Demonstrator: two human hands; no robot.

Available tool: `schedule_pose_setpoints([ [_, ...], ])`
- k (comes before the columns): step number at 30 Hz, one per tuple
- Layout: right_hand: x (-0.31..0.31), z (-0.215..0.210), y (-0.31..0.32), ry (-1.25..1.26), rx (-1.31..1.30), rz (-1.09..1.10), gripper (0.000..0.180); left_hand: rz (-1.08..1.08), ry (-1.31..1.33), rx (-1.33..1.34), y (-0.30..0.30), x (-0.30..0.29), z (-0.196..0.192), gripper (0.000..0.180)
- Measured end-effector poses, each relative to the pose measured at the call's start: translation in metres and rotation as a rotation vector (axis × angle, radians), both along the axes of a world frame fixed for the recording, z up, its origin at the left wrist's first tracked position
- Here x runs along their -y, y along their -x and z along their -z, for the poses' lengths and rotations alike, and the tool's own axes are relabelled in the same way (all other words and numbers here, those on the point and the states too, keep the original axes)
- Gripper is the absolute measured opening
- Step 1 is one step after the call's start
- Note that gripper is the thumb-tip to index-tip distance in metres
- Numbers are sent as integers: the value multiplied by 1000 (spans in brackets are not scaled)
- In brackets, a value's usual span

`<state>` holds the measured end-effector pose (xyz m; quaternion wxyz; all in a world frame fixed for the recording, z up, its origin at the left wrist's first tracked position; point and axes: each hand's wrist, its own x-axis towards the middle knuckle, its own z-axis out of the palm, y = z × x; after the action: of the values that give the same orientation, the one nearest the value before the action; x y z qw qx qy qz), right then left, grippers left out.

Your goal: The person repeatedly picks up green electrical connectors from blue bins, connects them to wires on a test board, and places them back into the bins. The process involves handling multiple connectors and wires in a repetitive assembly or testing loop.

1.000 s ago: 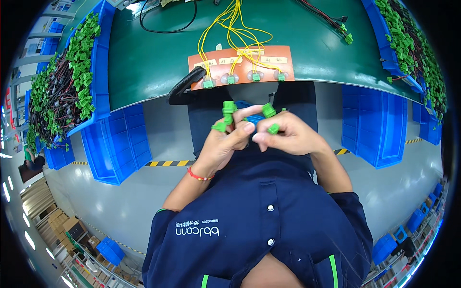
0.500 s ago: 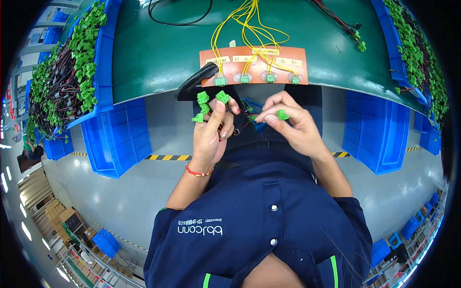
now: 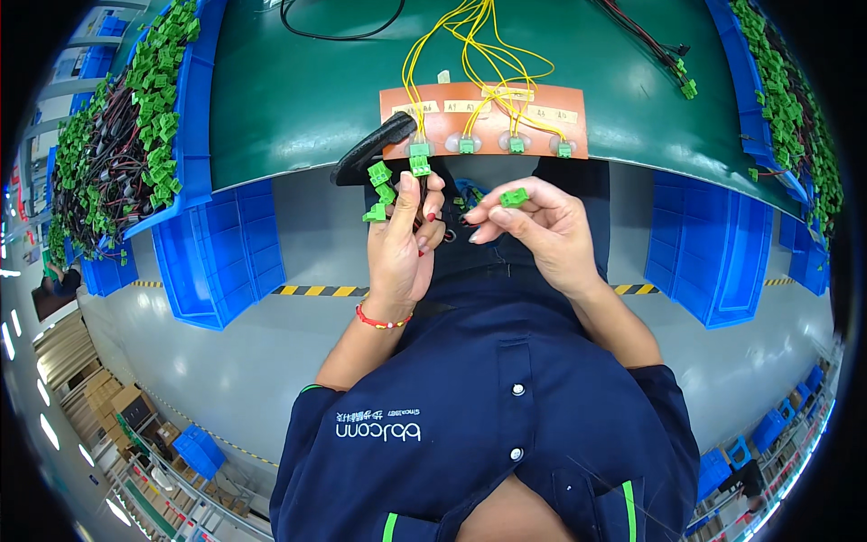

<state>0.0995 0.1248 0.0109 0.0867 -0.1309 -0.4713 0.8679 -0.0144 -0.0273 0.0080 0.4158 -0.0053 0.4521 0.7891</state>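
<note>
My left hand [image 3: 396, 257] is closed around several wired green terminal connectors. One green connector [image 3: 421, 166], between thumb and finger, meets the leftmost green socket [image 3: 419, 150] on the board's near edge; how deep it sits I cannot tell. More green connectors [image 3: 379, 173] stick out on that hand's left side. Thumb and fingers of my right hand [image 3: 558, 237] pinch another green connector [image 3: 514, 198], held in the air below the board. The orange board [image 3: 576, 117] carries paper labels and a row of green sockets with yellow wires [image 3: 470, 54].
A black curved strip [image 3: 370, 149] juts over the table edge beside the board. Blue bins of wired green connectors stand left [image 3: 194, 117] and right [image 3: 748, 99]. More wired connectors [image 3: 664, 59] lie on the green table [image 3: 298, 99]. Blue crates [image 3: 217, 253] stand below.
My left hand has moved slightly up and right, bringing its connector against the leftmost socket. My right hand has turned and raised its connector slightly leftward.
</note>
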Motion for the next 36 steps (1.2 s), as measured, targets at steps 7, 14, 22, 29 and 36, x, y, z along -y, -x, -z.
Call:
schedule_pose_setpoints([
  [7, 7, 6, 17, -6, -2, -113, 34, -8, -61, 156, 0, -1, 4, 37],
  [14, -3, 6, 33, 69, 99, -229, 37, -2, -238, 215, 6, -2, 20, 39],
  [22, 4, 11, 40, 53, 122, -207, 41, 39, -10, 27, 16, 2, 15, 38],
  [29, -2, 11, 45, 124, 168, -268, 41, 168, 238, -174, 18, 28, 30, 31],
  [36, -7, 15, 49, 105, 108, -256, 38, 335, 388, -471, 7, 39, 44, 32],
])
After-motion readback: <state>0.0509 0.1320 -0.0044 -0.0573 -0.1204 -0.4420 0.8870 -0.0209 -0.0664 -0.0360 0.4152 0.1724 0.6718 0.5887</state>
